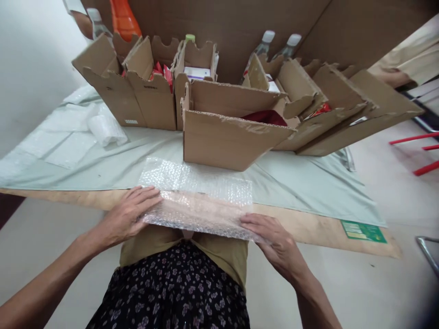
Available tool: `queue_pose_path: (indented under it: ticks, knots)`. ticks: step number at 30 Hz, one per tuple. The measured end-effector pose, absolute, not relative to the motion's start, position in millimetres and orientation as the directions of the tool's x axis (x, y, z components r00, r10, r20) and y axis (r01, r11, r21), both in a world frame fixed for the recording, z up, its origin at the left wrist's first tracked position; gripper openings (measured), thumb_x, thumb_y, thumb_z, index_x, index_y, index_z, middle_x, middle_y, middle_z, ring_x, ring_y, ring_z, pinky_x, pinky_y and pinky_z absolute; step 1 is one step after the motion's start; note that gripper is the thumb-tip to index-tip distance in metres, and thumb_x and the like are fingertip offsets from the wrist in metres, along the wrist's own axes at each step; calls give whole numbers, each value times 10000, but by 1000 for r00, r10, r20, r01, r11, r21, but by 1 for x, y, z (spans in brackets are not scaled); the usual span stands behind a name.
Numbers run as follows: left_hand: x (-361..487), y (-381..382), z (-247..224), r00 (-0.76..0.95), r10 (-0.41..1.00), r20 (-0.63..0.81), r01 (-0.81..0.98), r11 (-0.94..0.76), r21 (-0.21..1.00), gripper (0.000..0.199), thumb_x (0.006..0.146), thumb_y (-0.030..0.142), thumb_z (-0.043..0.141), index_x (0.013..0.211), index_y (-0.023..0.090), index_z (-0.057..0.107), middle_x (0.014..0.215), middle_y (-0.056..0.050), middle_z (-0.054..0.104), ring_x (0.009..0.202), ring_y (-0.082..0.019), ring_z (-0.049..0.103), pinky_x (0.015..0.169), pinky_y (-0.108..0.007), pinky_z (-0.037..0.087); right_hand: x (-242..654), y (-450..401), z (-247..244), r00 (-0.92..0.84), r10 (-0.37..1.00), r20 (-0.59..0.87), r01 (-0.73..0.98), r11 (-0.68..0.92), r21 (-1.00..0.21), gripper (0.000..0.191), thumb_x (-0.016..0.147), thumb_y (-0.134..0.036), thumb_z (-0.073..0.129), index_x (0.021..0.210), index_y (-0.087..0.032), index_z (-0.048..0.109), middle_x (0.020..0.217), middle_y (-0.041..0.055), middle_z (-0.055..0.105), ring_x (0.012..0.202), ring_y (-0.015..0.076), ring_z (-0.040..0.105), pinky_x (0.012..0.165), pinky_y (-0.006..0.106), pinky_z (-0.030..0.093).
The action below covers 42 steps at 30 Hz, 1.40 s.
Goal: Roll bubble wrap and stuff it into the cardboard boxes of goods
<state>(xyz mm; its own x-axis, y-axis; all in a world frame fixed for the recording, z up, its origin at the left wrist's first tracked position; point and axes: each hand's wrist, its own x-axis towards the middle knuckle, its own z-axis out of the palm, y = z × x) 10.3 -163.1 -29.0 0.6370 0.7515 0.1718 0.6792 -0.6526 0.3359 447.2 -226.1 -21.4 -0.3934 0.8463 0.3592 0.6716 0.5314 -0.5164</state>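
At the far left of the bench (308,230), on its pale green cloth (103,169), lie a few flat clear sheets (70,148) and one loose roll of bubble wrap (107,129), well apart from the work. Behind them stand three open cardboard boxes in a row: the left box (106,89), the middle box (152,87) with red packets (162,73) showing, and a third box (197,68) holding something white. Above these an orange bottle (123,18) and one clear bottle (98,25) rise against the brown cardboard backing. Nearer, the left hand (132,212) lies flat with fingers spread on the left end of a bubble wrap sheet (199,196), which straddles the bench's front edge, touching the person's body. Just beyond the sheet one large open box (226,137) stands in the way, a dark red item (265,117) inside it. The right hand (274,242) pinches the sheet's lower right corner between thumb and fingers. To the right, two more boxes (343,119) lean tilted, with two white-capped bottles (265,43) behind them. A green label (363,230) sits on the bare wood at the bench's right end, and red bars (416,153) show farthest right, off the bench.
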Motion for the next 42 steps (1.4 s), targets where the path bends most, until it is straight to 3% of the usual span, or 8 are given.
queue_pose_path:
  ticks: [8, 13, 18, 22, 27, 33, 38, 42]
  knots:
    - [17, -150, 13, 223, 974, 32, 742, -191, 643, 319, 919, 524, 621, 862, 244, 762, 877, -13, 810, 793, -228, 750, 708, -287, 585, 443, -219, -7, 37, 981, 189, 618, 127, -776, 260, 957, -408, 669, 795, -222, 752, 731, 19, 766, 639, 174, 717, 592, 254, 564]
    - [34, -127, -9, 143, 980, 138, 837, -194, 511, 307, 918, 488, 571, 932, 232, 739, 890, -50, 773, 790, -241, 713, 786, -345, 575, 438, -197, -35, 179, 957, 227, 792, -4, -610, 335, 937, -530, 650, 842, -218, 724, 751, 45, 734, 659, 201, 648, 677, 345, 542]
    - [32, -118, -28, 108, 965, 238, 942, -176, 286, 541, 927, 541, 579, 1299, 154, 647, 1108, -149, 699, 930, -313, 689, 883, -459, 568, 444, -185, -54, 104, 938, 332, 940, 16, -341, 526, 944, -625, 591, 1206, -183, 703, 1178, 162, 734, 999, 318, 674, 879, 484, 517]
    - [27, -115, -32, 117, 976, 181, 960, -158, 232, 439, 897, 564, 583, 1065, 175, 700, 992, -137, 673, 985, -355, 660, 894, -484, 552, 444, -179, -54, 27, 962, 273, 965, 47, -259, 515, 952, -635, 563, 1202, -204, 693, 1373, 161, 676, 1193, 382, 632, 927, 527, 490]
    - [35, -112, -28, 158, 981, 111, 922, -187, 339, 252, 867, 446, 534, 739, 231, 562, 843, -78, 646, 826, -266, 641, 788, -395, 528, 432, -177, -43, -9, 971, 237, 883, 120, -454, 318, 963, -523, 571, 852, -236, 650, 1224, 101, 758, 1121, 327, 693, 930, 493, 510]
    - [26, -117, -2, 67, 997, 42, 874, -79, 479, 241, 871, 467, 560, 823, 234, 597, 702, 20, 654, 600, -173, 579, 618, -298, 470, 417, -197, -14, 107, 990, 87, 660, -6, -751, 214, 893, -457, 694, 921, -247, 657, 888, 37, 764, 727, 196, 707, 653, 308, 564]
    - [7, -78, 24, 116, 961, 252, 920, -200, 338, 222, 967, 376, 516, 976, 202, 653, 933, 7, 734, 906, -207, 715, 906, -341, 552, 372, -216, -10, -29, 1000, -1, 443, 12, -897, 470, 919, -395, 697, 1365, -262, 634, 1161, 72, 770, 956, 217, 754, 857, 354, 638]
    - [17, -21, 35, 292, 927, 237, 928, -334, 165, 424, 1059, 368, 342, 1080, 102, 671, 1055, 28, 708, 1148, -236, 679, 1084, -459, 486, 329, -214, -23, -152, 985, -80, 337, -24, -941, 471, 960, -330, 635, 1428, -282, 633, 1439, 75, 676, 1318, 267, 654, 1135, 456, 545]
